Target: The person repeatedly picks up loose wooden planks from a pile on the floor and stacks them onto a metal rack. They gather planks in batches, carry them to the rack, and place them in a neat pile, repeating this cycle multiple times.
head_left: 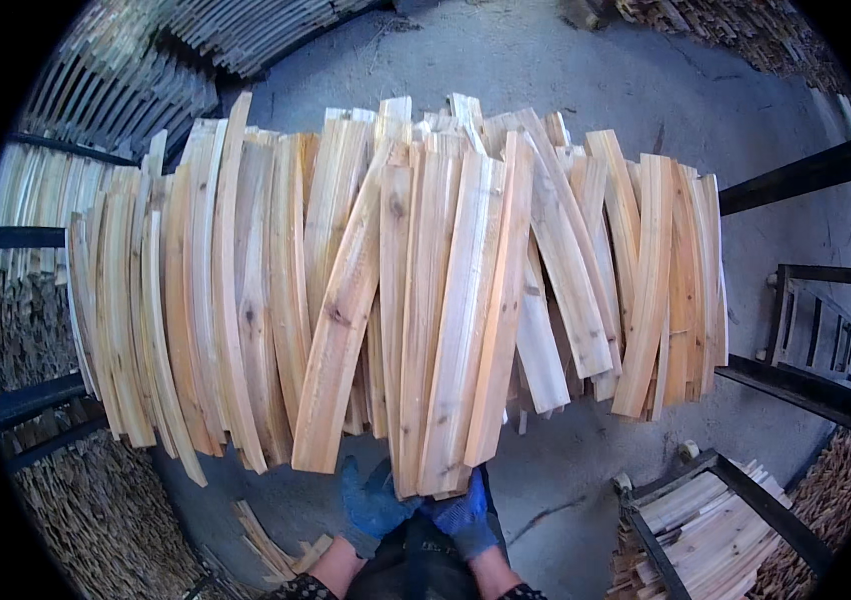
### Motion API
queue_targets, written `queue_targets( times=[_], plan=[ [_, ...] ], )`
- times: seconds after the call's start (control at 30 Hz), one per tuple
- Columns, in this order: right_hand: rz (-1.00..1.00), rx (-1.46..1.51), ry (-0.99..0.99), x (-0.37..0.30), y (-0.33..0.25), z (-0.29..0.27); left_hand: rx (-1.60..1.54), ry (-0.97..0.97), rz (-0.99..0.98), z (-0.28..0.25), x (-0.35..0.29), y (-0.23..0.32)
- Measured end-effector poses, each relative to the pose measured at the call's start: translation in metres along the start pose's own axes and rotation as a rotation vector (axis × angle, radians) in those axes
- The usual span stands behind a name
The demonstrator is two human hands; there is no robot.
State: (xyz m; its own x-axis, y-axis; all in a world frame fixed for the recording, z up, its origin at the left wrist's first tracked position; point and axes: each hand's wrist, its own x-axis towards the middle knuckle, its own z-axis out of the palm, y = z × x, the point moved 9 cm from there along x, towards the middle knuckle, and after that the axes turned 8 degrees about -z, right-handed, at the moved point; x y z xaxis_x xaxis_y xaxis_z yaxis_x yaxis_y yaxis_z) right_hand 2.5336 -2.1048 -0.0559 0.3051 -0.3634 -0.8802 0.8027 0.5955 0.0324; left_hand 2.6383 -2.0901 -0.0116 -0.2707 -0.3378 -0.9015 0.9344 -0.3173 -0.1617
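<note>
A broad pile of pale, knotty wooden boards point(461, 310) lies before me, their long sides running away from me and several lying askew on top. My right hand point(466, 515), in a blue glove, is closed at the near ends of a few boards that stick out toward my body. Those ends hide part of its fingers. My left hand point(371, 505), also gloved in blue, is beside them, just below the pile's near edge. Its fingers are spread, and nothing shows in its grasp.
Dark metal bars point(796, 175) extend from the pile at both sides. At the lower right a black-framed rack point(646, 545) carries more boards. Loose wood pieces point(266, 545) lie on the grey floor at lower left. Stacked wood point(96, 510) lines the left, and an empty metal frame point(781, 315) stands right.
</note>
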Motion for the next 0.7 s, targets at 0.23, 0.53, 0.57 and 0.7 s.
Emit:
queue_targets(
  times=[0.23, 0.53, 0.57, 0.7],
  plan=[
    [-0.144, 0.19, -0.126, -0.025, -0.062, 0.078, 0.28, -0.113, 0.101, 0.085, -0.006, -0.001],
    [-0.146, 0.101, -0.139, -0.018, -0.095, 0.055, 0.532, -0.059, 0.261, -0.002, -0.031, 0.053],
    [-0.171, 0.059, -0.125, -0.018, -0.095, 0.056, 0.582, -0.011, 0.328, -0.013, -0.038, 0.067],
    [-0.261, -0.08, -0.061, -0.005, -0.089, 0.03, -0.118, -0.091, 0.161, 0.052, -0.058, 0.076]
  ],
)
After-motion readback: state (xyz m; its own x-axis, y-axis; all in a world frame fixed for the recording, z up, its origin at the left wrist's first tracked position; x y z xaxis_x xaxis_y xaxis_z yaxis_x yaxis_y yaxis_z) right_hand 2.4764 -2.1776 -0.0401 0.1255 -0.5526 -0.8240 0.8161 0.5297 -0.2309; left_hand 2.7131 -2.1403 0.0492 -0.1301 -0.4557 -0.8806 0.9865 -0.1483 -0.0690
